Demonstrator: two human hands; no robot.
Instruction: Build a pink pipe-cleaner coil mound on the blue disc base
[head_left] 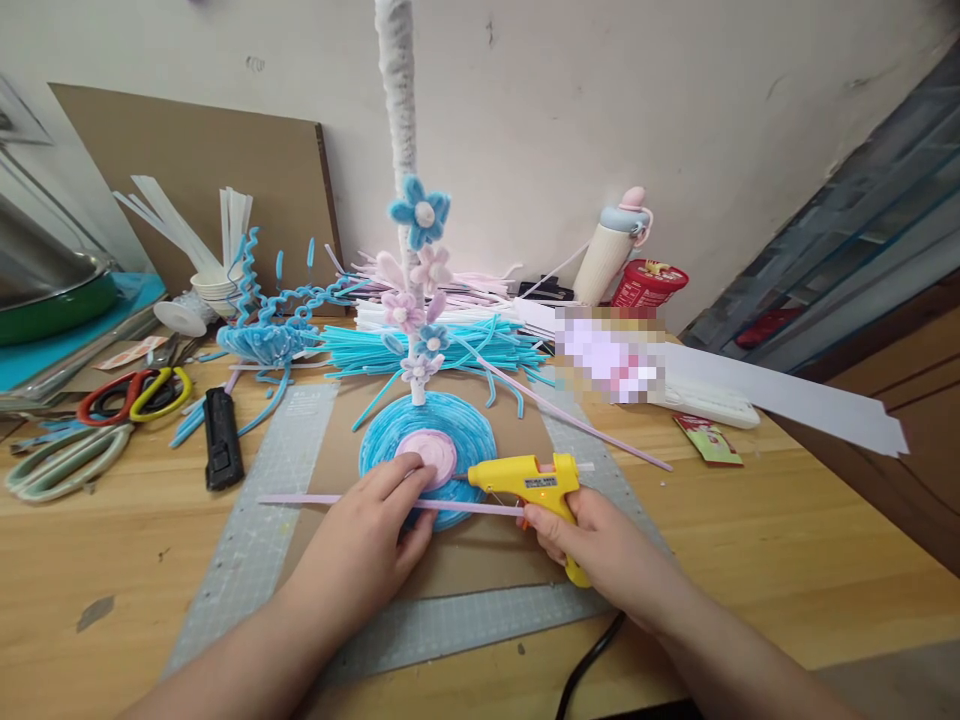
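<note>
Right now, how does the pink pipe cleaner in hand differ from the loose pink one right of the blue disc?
The held pipe cleaner runs nearly level across the front of the blue disc, pinched in the left hand, one end at the glue gun in the right hand. The loose pipe cleaner lies slanted, with no hand on it. Both are thin, straight, pale pink.

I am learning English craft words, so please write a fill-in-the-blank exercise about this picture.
1. The right hand grips a ____ hot glue gun.
2. The left hand presses on the pink centre of a round ____ disc.
3. The utility knife near the scissors is ____.
Missing words: yellow; blue; black.
</note>
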